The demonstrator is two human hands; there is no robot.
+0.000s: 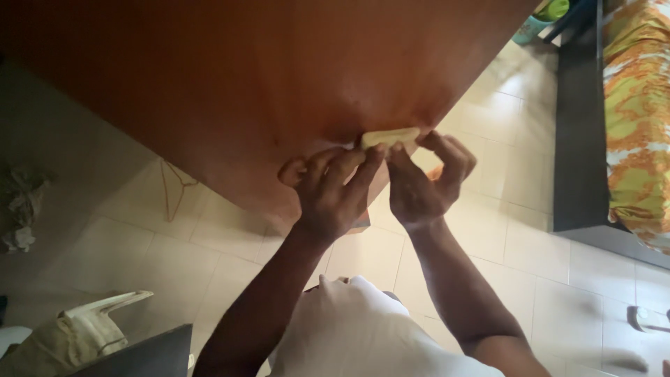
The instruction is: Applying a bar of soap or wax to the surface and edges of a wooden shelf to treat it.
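A large reddish-brown wooden panel (265,77) fills the upper part of the head view, its corner pointing toward me. Both hands meet at that corner edge. My left hand (331,188) and my right hand (426,185) pinch a small pale yellow-white strip (391,135) between fingertips and press it against the panel's edge. The strip lies flat along the edge, partly hidden by my fingers. My white shirt shows at the bottom centre.
Cream floor tiles (488,230) lie beneath. A bed with an orange and yellow patterned cover (638,119) on a dark frame stands at the right. Crumpled paper (21,209) lies at the left; a pale cloth (77,335) sits at lower left.
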